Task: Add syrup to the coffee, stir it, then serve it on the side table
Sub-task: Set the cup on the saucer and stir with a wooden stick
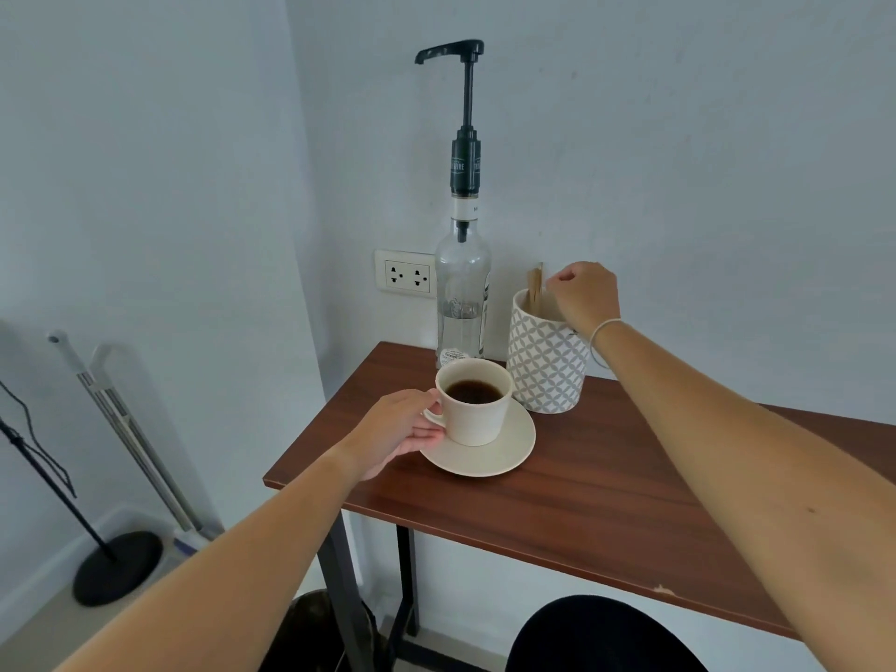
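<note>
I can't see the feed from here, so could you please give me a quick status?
Left hand on cup handle. Right hand at stir sticks in patterned pot. Nothing in the way.

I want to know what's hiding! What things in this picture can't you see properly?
Head view:
- Fingertips of the right hand: curled away, so whether they pinch a wooden stick is unclear.
- Inside of the patterned pot: hidden by its wall and the hand.
- Bottle label: too small to read.
- Cup handle: mostly covered by the left hand.
- Table: right end cut off by the arm and the edge.
</note>
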